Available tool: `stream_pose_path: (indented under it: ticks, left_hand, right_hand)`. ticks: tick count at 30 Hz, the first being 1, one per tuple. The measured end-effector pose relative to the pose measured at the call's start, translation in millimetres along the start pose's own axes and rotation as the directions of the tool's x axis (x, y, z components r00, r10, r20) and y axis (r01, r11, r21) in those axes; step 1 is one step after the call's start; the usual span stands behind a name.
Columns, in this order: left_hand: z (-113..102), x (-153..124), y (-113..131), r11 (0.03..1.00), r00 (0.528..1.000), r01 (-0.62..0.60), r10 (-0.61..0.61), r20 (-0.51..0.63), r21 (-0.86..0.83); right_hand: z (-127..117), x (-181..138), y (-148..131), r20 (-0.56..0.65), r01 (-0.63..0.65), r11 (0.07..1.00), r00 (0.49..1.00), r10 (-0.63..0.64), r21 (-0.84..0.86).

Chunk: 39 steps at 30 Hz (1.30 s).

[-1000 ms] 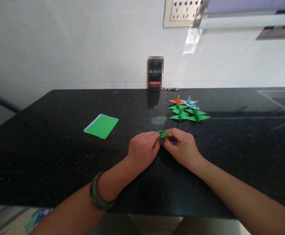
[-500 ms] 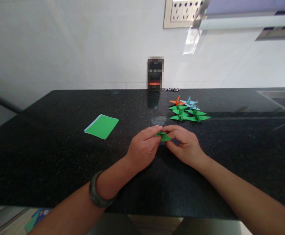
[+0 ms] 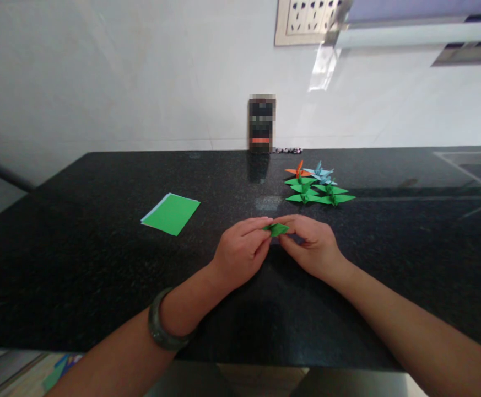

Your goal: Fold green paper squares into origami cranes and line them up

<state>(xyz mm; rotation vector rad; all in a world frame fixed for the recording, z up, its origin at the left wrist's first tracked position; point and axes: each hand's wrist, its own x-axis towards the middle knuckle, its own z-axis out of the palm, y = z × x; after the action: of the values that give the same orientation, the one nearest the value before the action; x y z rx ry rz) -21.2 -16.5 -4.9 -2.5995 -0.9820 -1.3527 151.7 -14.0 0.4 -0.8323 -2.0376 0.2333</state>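
Between my hands, just above the black countertop, is a small folded piece of green paper (image 3: 279, 229). My left hand (image 3: 242, 248) is closed on its left end, fingers pressed together over it and hiding part of the folds. From the other side, my right hand (image 3: 312, 242) pinches the paper between thumb and fingertips. Beyond my right hand stand several folded paper cranes: green ones (image 3: 305, 194), an orange one (image 3: 300, 171) and light blue ones (image 3: 319, 172).
A stack of square paper (image 3: 173, 215), green on top, lies to the left on the black countertop (image 3: 100, 264). Against the wall leans a blurred dark phone-like object (image 3: 261, 124) with a beaded strap (image 3: 288, 150). A socket panel (image 3: 306, 22) is above.
The green paper has turned slightly between my fingers, its right tip now higher. My right fingers have shifted down a little. The cranes and paper stack stay in place.
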Motion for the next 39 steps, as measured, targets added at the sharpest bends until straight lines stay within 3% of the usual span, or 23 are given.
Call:
stream_pose_path:
  ticks: [13, 19, 29, 35, 39]
  left_hand:
    - [-1, 3, 1, 0.995, 0.993, 0.092, -0.088, 0.078, -0.044]
    - [1, 1, -1, 0.975, 0.976, 0.2, -0.189, 0.103, -0.1]
    - [1, 0, -1, 0.933, 0.958, 0.288, -0.282, 0.06, -0.213]
    - [2, -2, -2, 0.897, 0.935, 0.353, -0.351, 0.059, -0.265]
    - [1, -2, -2, 0.858, 0.895, 0.445, -0.435, 0.096, -0.259]
  right_hand:
    - [2, 0, 2, 0.043, -0.11, 0.993, 0.993, 0.109, 0.037]
    - [7, -1, 2, 0.058, -0.182, 0.982, 0.982, 0.179, 0.057]
    - [9, -4, 8, 0.104, -0.284, 0.928, 0.958, 0.266, 0.242]
    - [12, -5, 7, 0.097, -0.336, 0.907, 0.942, 0.322, 0.253]
    - [11, -4, 5, 0.111, -0.404, 0.884, 0.915, 0.388, 0.237]
